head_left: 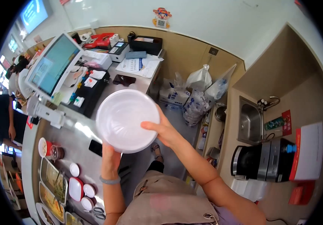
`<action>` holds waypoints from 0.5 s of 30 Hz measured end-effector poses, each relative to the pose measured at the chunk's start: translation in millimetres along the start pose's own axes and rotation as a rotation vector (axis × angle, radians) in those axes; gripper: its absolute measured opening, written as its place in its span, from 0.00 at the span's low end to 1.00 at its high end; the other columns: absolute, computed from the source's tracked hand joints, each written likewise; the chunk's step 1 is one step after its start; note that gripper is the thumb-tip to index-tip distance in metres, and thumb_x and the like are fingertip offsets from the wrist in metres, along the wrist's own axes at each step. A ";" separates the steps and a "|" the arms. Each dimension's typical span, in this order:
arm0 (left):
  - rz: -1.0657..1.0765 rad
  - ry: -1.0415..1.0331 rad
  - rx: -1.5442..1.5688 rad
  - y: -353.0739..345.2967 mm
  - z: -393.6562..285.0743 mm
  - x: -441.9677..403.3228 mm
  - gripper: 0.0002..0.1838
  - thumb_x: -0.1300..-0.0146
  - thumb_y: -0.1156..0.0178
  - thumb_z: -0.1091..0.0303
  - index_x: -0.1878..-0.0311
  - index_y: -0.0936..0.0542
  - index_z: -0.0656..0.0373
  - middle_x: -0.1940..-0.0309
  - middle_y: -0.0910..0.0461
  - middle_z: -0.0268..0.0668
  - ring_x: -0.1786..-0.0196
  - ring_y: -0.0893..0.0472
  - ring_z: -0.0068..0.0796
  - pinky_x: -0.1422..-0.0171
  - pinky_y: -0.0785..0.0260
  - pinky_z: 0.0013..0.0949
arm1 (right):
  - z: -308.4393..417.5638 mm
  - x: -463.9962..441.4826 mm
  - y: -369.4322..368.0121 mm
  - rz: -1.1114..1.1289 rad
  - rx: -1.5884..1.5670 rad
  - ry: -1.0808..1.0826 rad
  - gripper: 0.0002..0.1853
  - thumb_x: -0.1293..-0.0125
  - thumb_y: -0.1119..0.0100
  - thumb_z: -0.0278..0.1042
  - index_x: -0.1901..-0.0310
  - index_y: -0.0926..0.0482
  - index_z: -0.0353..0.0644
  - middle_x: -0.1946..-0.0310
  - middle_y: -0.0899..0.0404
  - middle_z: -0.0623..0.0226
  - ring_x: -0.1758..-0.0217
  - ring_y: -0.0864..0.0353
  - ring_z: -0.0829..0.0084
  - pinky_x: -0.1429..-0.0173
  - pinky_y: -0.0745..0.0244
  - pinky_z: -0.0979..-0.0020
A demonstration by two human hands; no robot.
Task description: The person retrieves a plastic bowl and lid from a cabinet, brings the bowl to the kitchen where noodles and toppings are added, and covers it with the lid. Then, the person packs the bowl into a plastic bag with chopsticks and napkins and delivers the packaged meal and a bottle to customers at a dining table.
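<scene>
Head view: the white bowl (126, 118) is up in front of me, beside the counter (66, 137). My right hand (164, 129) grips its side, thumb over the top; my left hand (111, 159) meets the near edge, its fingers hidden, so I cannot tell how they close. To hold it well, I'd support both sides evenly, squeeze lightly, and stay clear of the black phone (95, 147).

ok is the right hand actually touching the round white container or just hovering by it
Touching: the head view shows the right hand at the rim of the round white container, its thumb laid over the face.
</scene>
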State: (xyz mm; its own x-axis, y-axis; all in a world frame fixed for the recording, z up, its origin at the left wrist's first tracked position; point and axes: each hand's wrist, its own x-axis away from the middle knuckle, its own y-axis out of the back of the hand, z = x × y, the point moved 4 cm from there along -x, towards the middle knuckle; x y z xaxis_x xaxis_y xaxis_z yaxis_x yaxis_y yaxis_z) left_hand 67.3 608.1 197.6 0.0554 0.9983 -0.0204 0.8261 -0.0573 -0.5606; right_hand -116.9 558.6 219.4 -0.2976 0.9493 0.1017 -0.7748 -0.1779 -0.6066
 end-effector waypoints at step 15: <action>-0.968 -0.143 0.303 31.6 84.4 -150.6 0.39 0.44 0.39 0.50 0.34 0.43 0.52 0.36 0.39 0.40 0.35 0.39 0.45 0.32 0.48 0.58 | -36.6 -247.7 536.3 -0.107 2.053 -0.476 0.13 0.42 0.52 0.36 0.70 0.19 0.39 0.69 0.20 0.51 0.64 0.20 0.58 0.60 0.26 0.59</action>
State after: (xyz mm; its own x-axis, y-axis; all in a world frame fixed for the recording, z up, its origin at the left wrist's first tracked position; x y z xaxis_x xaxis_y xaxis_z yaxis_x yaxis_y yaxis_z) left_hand 37.8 457.1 113.1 -0.6440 0.6081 0.4643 0.3035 0.7601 -0.5745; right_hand -438.3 237.6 -160.0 -0.0485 0.9085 0.4151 -0.0508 -0.4172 0.9074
